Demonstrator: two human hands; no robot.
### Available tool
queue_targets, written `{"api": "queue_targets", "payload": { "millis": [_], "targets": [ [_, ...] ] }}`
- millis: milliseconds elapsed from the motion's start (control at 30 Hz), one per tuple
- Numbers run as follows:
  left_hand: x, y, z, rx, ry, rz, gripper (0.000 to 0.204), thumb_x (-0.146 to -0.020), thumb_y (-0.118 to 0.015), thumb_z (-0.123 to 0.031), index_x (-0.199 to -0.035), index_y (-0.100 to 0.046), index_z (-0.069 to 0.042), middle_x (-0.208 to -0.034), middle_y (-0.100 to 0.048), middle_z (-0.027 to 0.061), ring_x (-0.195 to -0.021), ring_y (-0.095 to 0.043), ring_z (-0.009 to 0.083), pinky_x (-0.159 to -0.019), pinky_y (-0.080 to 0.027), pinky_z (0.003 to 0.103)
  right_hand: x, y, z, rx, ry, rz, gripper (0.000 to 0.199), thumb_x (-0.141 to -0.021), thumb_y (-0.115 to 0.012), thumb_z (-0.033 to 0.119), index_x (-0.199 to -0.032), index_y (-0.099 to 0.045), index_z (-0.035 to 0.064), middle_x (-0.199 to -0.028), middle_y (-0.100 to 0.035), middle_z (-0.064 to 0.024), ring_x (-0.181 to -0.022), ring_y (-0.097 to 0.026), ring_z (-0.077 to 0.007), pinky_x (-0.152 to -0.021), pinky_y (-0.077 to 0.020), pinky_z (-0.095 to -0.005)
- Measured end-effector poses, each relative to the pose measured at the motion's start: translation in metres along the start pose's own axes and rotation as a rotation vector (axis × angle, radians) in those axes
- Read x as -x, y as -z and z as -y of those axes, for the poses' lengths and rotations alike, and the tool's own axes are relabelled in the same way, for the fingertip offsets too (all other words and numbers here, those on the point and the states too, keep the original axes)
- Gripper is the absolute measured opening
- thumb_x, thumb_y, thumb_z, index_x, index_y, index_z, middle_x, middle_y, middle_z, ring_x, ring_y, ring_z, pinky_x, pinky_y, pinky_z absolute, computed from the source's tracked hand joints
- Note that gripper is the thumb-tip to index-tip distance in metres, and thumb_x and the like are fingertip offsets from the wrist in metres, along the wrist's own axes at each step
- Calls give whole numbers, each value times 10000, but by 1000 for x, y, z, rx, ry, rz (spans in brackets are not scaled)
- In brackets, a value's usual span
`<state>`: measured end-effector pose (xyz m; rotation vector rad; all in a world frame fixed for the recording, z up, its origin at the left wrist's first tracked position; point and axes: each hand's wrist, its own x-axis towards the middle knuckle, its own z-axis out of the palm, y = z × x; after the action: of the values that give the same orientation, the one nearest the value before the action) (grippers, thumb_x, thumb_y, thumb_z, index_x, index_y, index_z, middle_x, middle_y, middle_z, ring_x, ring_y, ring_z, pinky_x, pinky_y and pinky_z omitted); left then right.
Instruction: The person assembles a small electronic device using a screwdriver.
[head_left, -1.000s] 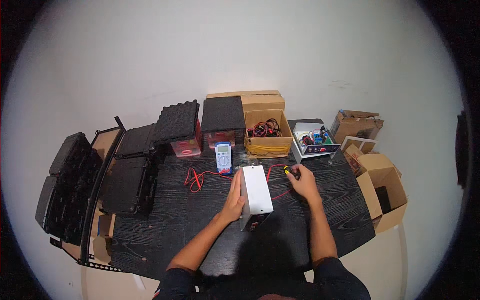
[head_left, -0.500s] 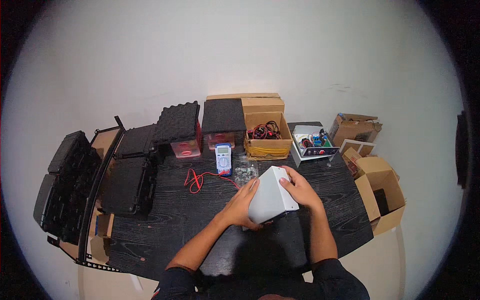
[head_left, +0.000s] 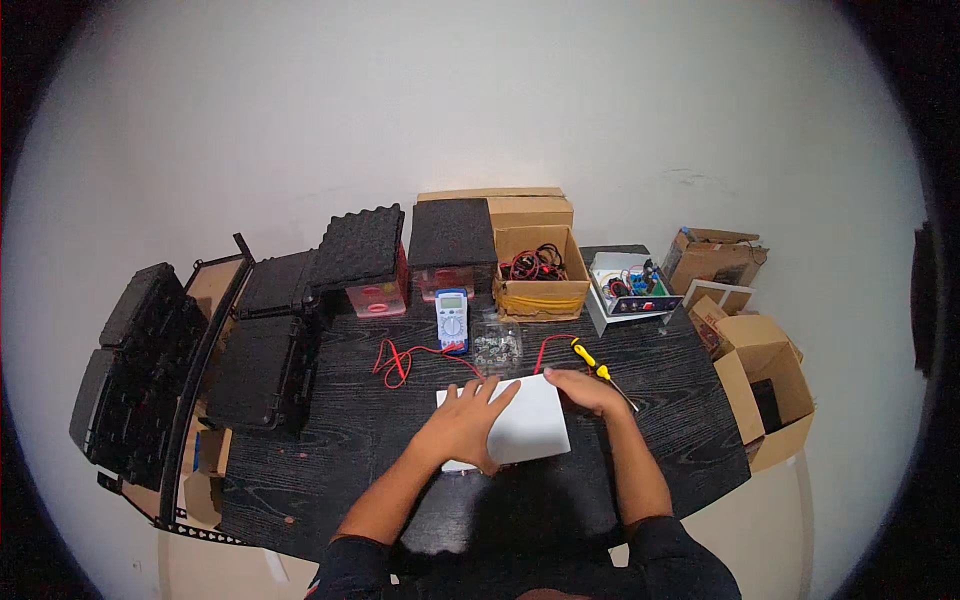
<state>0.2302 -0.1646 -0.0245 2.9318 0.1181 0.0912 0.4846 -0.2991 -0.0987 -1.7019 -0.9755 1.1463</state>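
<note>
A white flat box [head_left: 532, 422] lies on the black wooden table [head_left: 340, 440] in front of me. My left hand [head_left: 462, 424] rests spread on its left part, fingers apart. At the box's upper right edge my right hand [head_left: 590, 390] lies curved over the corner. Just right of that hand is a yellow-handled screwdriver [head_left: 596, 368]. A blue and white multimeter [head_left: 452, 318] with red leads [head_left: 400, 360] sits behind the box, beside a clear bag of small parts [head_left: 496, 346].
Black foam-lined cases [head_left: 270, 340] fill the table's left side. At the back stand a cardboard box of cables [head_left: 540, 272] and a white box with electronics [head_left: 632, 286]. Open cardboard boxes [head_left: 766, 390] stand on the floor at the right.
The white box stood upright on its edge, was tipped over between both hands, and now lies flat on the table under my hands.
</note>
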Motion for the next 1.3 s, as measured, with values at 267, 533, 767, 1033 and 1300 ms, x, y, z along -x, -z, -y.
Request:
{"api": "queue_targets", "payload": {
  "millis": [267,533,767,1033,1300],
  "targets": [
    [-4,-17,6,-6,13,21,1341,-423,-949,-395,-1561,-292,-129,-1486,-406,250,-1333,-441,451,-1026,-383,653,-7,-10,-3,224,95,-69,628,-1049,-460,515,-1217,-646,-60,-1203,-682,-179,-1138,-613,-252,-1006,-450,-351],
    [-5,-13,-5,-60,46,98,1346,-414,-958,-383,-1563,-289,-165,-1512,-376,247,-1357,-416,450,-1062,-323,729,-19,-9,-26,185,124,-103,572,-1049,-476,492,-1133,-676,-37,-1095,-717,-133,-1051,-644,-236,-949,-475,-361],
    [-5,-15,-1,-88,34,98,1354,-425,-963,-431,-1574,-298,-168,-1513,-382,261,-1352,-426,445,-1093,-313,641,-31,-3,-41,308,262,-170,644,-1092,-267,495,-1128,-662,-13,-1271,-643,-183,-1226,-575,-309,-1101,-390,-407],
    [-8,-25,15,15,17,102,1293,-469,-936,-489,-1560,-324,-162,-1518,-378,269,-1373,-399,457,-1109,-292,679,-39,-5,-54,445,420,-266,496,-1089,-357,388,-1175,-651,-2,-1261,-624,-204,-1386,-454,-326,-1255,-143,-477],
    [-9,-15,31,192,-53,1,1119,-617,-886,-502,-1527,-385,-88,-1543,-383,252,-1410,-390,431,-1168,-302,542,9,-28,19,643,456,-316,673,-862,-739,488,-1317,-578,20,-1466,-499,-215,-1463,-323,-432,-1222,-229,-498]
  ]
}}
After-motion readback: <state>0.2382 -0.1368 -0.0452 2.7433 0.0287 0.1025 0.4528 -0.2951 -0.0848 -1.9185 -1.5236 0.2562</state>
